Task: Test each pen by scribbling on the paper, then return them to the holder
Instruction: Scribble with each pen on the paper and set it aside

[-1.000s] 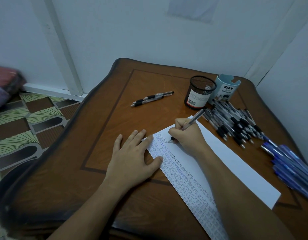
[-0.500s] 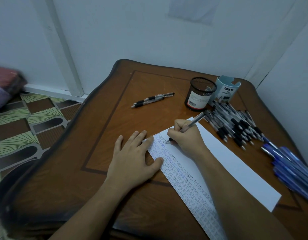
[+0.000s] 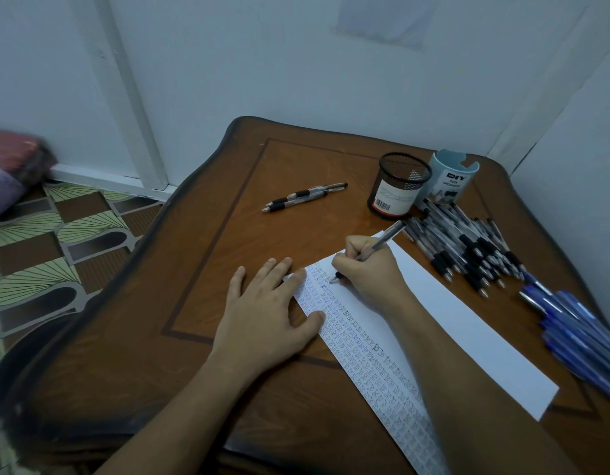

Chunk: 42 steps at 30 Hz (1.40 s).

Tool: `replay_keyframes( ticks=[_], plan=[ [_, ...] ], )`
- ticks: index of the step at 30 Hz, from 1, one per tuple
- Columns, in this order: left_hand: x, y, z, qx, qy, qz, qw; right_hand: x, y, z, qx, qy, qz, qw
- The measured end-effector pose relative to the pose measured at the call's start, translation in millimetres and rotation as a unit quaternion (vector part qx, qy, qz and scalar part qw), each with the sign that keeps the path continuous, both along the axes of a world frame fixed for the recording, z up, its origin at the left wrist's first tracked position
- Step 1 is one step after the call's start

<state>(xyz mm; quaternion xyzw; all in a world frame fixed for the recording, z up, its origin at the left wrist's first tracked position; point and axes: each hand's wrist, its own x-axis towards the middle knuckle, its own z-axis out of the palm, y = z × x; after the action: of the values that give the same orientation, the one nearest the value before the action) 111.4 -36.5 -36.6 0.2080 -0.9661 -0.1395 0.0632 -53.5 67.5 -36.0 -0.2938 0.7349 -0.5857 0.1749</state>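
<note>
Scribbling on paper (image 3: 468, 320) with pen (image 3: 386, 238) pinched near its tip in right hand (image 3: 368, 270), left hand (image 3: 262, 313) flat, pinning paper edge; pen likely light, stiff, slick-barrelled, best held low near tip.

2 bare forearms, bare left grip (image 3: 262, 313) with short nails, bare right grip (image 3: 368, 269)
</note>
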Motion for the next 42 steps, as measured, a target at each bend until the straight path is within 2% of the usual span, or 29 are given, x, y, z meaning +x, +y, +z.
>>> replay_keyframes(
  ticks=[8, 21, 42],
  plan=[
    [0.8, 0.0, 0.2, 0.000, 0.003, 0.000, 1.000, -7.8, 0.5, 3.5, -0.059, -0.078, -0.024, 0.995],
    [-0.1, 0.0, -1.2, 0.004, 0.012, -0.001, 1.000, 3.3, -2.5, 1.1, 0.002, 0.010, -0.009, 1.000],
    [-0.4, 0.1, -0.7, 0.007, 0.011, -0.001, 1.000, 3.8, -1.3, 2.1, 0.010, 0.021, -0.004, 1.000]
  ],
)
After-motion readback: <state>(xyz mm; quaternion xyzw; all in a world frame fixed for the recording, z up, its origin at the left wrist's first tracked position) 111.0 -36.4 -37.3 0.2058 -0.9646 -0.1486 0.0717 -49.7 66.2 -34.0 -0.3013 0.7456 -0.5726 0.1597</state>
